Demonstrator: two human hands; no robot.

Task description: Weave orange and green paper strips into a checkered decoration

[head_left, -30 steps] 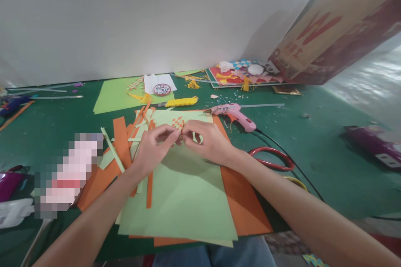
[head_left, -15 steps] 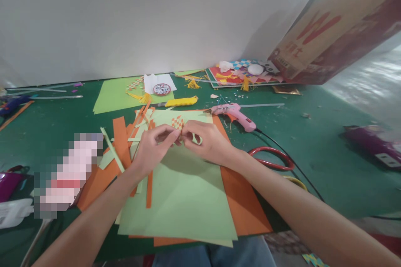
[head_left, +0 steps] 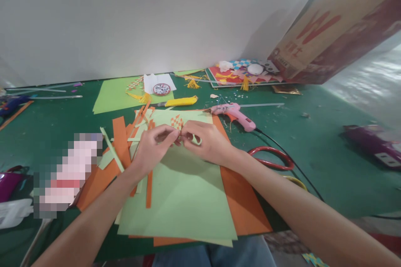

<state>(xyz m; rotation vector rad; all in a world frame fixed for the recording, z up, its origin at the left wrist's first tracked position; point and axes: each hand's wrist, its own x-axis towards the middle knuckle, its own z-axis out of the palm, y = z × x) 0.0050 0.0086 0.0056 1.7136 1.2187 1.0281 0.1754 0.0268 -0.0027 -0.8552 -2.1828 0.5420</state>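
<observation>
A small orange-and-cream woven paper piece (head_left: pixel 176 122) is pinched between both hands above the paper. My left hand (head_left: pixel 156 142) holds its lower left edge with thumb and forefinger. On the other side, my right hand (head_left: pixel 202 139) grips it with bent fingers, which hide part of the piece. Under the hands lies a light green sheet (head_left: pixel 188 200), stacked over orange sheets (head_left: pixel 247 212). Cut orange strips (head_left: pixel 149 187) and pale green strips (head_left: pixel 112 150) lie left of the left hand.
Behind the hands lies a yellow utility knife (head_left: pixel 181 101). A pink glue gun (head_left: pixel 239 117) with a black cord sits to the right, near red scissor-like handles (head_left: pixel 272 158). A paper bag (head_left: pixel 328 29) stands back right. A pixelated object (head_left: pixel 69 175) is at left.
Both hands stay in nearly the same place. The woven paper piece has tilted slightly between the fingertips, and the right fingers have shifted a little.
</observation>
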